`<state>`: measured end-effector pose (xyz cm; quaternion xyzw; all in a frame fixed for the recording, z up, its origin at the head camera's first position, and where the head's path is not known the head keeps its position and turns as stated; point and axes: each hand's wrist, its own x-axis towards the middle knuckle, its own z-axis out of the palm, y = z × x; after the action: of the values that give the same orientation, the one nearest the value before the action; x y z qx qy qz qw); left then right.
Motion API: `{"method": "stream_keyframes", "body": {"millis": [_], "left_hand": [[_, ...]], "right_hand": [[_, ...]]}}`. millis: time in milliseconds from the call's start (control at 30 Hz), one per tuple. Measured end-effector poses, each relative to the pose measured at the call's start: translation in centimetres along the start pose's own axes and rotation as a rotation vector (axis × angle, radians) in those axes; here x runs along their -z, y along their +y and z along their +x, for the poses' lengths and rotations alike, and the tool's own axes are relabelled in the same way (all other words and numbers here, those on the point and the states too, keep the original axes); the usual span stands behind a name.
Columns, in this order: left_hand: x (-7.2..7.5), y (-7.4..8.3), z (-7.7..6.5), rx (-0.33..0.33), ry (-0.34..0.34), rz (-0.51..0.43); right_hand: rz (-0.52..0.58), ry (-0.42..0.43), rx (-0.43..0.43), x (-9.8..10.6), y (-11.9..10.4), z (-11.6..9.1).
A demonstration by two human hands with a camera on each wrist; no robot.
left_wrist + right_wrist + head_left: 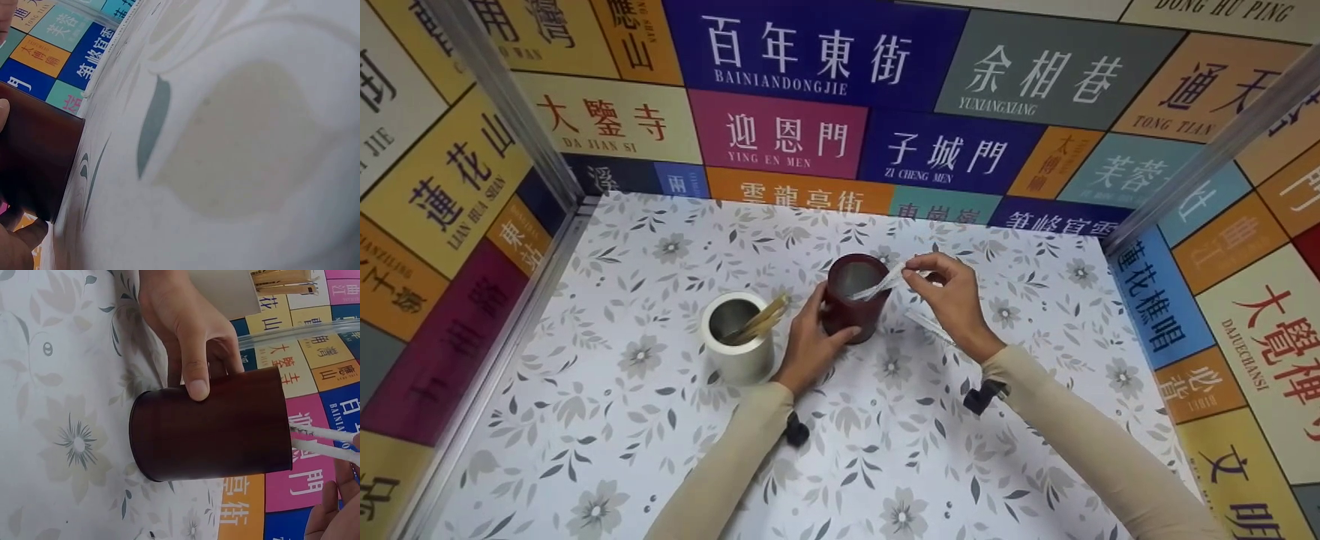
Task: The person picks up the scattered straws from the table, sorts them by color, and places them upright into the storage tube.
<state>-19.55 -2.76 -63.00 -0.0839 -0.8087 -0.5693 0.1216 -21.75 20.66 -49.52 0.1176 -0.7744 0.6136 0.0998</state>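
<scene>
A dark red-brown cylindrical cup [851, 311] stands upright on the table in the head view. My left hand [814, 341] holds it round the side, with the thumb in front. Above the cup's right rim, my right hand [949, 292] pinches slim white sticks [894, 276] whose lower ends are inside the cup. The right wrist view shows two white sticks [323, 449] at the cup's mouth, one with dark print; their exact kind is unclear. In the left wrist view only part of the cup [36, 152] and some fingertips [35, 233] appear.
To the left of the cup stands a white cylindrical holder [737, 356] with several thin wooden sticks [765, 319] leaning in it. Another slim white item [928, 324] lies near my right wrist. Sign-printed panels [780, 142] wall in the flower-patterned table [607, 442].
</scene>
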Motion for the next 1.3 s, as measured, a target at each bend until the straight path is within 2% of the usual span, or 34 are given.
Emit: {"method": "stream_keyframes", "body": {"millis": [233, 433, 533, 867, 1033, 1300], "left_hand": [[0.0, 0.2, 0.0, 0.007, 0.001, -0.005], [0.0, 0.2, 0.0, 0.014, -0.002, -0.017], [0.1, 0.2, 0.0, 0.015, -0.007, -0.022], [0.4, 0.2, 0.1, 0.017, -0.006, -0.015], [0.4, 0.2, 0.1, 0.018, -0.006, -0.02], [0.2, 0.2, 0.0, 0.015, -0.008, -0.026]], "right_hand": [[0.022, 0.025, 0.012, 1.9, 1.6, -0.7], [-0.023, 0.08, -0.051, 3.4, 4.1, -1.6], [-0.065, 0.097, -0.097, 4.0, 5.3, -2.5], [-0.252, 0.076, -0.218, 6.0, 10.3, -6.7], [-0.276, 0.076, -0.221, 7.0, 11.8, -7.6], [-0.315, 0.037, -0.2, 7.8, 12.9, -8.6]]}}
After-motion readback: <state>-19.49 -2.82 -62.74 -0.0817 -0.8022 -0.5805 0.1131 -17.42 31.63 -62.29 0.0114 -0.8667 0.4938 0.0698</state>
